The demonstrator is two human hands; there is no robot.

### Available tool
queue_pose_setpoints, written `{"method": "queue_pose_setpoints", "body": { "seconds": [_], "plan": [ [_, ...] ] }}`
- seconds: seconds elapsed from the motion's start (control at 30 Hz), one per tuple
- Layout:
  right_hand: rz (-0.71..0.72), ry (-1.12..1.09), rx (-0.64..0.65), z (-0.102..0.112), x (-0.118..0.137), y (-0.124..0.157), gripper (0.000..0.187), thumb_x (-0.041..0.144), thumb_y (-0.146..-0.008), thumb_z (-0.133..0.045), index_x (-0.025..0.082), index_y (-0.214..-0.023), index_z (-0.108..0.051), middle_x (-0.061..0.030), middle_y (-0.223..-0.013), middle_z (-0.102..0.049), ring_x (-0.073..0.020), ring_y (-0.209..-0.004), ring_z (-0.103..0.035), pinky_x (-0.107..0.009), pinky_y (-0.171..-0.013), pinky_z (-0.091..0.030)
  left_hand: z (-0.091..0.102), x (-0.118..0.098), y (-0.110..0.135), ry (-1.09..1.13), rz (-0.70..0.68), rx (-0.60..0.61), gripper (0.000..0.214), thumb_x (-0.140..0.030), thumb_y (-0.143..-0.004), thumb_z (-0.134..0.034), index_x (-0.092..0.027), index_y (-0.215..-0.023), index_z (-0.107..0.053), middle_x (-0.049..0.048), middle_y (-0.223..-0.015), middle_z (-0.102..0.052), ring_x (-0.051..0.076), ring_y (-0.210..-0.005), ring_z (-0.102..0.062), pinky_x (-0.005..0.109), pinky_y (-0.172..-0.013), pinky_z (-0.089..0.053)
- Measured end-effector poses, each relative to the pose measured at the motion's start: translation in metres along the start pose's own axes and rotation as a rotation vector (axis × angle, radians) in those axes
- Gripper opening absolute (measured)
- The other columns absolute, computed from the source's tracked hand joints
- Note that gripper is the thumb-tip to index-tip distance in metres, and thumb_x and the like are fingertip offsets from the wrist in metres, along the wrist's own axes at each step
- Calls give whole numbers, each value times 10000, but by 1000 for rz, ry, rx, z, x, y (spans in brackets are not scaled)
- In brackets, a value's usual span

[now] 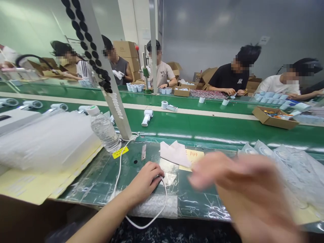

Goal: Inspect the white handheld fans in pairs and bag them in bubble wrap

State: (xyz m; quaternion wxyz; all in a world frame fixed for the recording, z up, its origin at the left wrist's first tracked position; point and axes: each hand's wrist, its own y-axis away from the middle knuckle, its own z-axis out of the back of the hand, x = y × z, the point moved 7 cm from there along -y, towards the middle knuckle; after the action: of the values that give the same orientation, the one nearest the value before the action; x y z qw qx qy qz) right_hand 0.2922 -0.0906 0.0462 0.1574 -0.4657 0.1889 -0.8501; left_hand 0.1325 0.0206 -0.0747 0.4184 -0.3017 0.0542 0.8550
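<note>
My left hand (148,179) rests low over the near bench, its fingers curled around the end of a white cable (166,199). The cable loops down past the bench edge and also runs up by the post. My right hand (227,172) is raised over the right part of the bench and smeared by motion, so its fingers and anything in them cannot be made out. Between and beyond the hands lie a crumpled white tissue (173,152) and a yellow paper (198,155) with red writing reading "APP". Under my left wrist is bubble wrap (164,206).
A clear bottle (104,130) stands by a slanted post (113,108), beside plastic-covered stacks (50,145). Bagged parts (291,165) lie at right. Across the green belt (202,121) sit white handheld devices (147,118) and a cardboard box (274,118); several people work beyond.
</note>
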Motion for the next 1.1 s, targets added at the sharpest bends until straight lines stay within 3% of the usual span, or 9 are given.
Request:
{"method": "queue_pose_setpoints", "body": {
  "seconds": [0.07,0.13,0.2,0.3,0.4,0.7,0.87,0.97,1.1],
  "plan": [
    [-155,107,73,-27,-34,-28,253,404,-940,-486,244,-1098,-602,-79,-1091,-692,-224,-956,-645,-385,-809,-512,-2,1,1,9,10,5,169,-129,-892,-506,-216,-955,-636,48,-1015,-631,218,-1008,-546,391,-936,-468],
    [-326,276,312,-68,-70,-44,116,270,-909,-548,198,-903,-638,-51,-883,-713,-188,-798,-654,-297,-686,-487,-4,6,3,41,67,-15,206,-110,-871,-504,-212,-1020,-604,49,-1013,-628,217,-984,-553,394,-909,-480],
    [-363,338,455,-103,-91,-50,159,308,-844,-669,185,-747,-642,-32,-708,-695,-195,-676,-653,-272,-591,-440,-4,17,6,92,179,-69,297,-95,-854,-492,-204,-1122,-554,52,-1003,-621,211,-941,-569,392,-875,-494],
    [-355,436,510,-133,-101,-48,188,323,-827,-698,135,-828,-685,-130,-780,-725,-294,-748,-685,-325,-621,-430,-1,30,9,149,347,-143,362,-98,-856,-460,-188,-1206,-494,45,-947,-605,200,-873,-584,390,-846,-506],
    [-331,470,523,-143,-102,-42,184,197,-882,-577,98,-984,-692,-198,-929,-734,-334,-871,-692,-352,-688,-431,7,22,4,124,318,-82,325,-105,-863,-454,-202,-1162,-536,51,-974,-613,208,-925,-588,393,-879,-496],
    [-363,279,441,-131,-121,-40,148,183,-928,-530,192,-983,-667,-47,-902,-750,-209,-828,-690,-256,-645,-377,49,-16,-36,-118,32,261,431,-247,-819,-656,-283,-1242,-588,54,-1157,-630,246,-1080,-595,363,-915,-471],
    [-390,202,408,-133,-121,-42,133,237,-954,-535,206,-920,-660,-44,-885,-740,-215,-844,-672,-261,-655,-342,64,33,-121,-319,192,139,556,-272,-794,-705,-300,-1320,-529,14,-1361,-565,197,-1292,-481,274,-1065,-384],
    [-421,174,377,-131,-122,-47,161,260,-957,-534,205,-879,-663,-45,-850,-733,-211,-825,-663,-262,-647,-333,80,77,-177,-420,390,-76,522,-237,-891,-592,-145,-1384,-449,154,-1453,-450,271,-1381,-364,395,-1165,-259],
    [-464,128,368,-132,-130,-51,123,207,-925,-555,198,-887,-672,-9,-735,-716,-163,-696,-656,-224,-588,-354,98,132,-211,-470,712,-250,408,-349,-948,-548,-143,-1298,-517,142,-1337,-531,289,-1214,-527,517,-1013,-440]
  ]
}}
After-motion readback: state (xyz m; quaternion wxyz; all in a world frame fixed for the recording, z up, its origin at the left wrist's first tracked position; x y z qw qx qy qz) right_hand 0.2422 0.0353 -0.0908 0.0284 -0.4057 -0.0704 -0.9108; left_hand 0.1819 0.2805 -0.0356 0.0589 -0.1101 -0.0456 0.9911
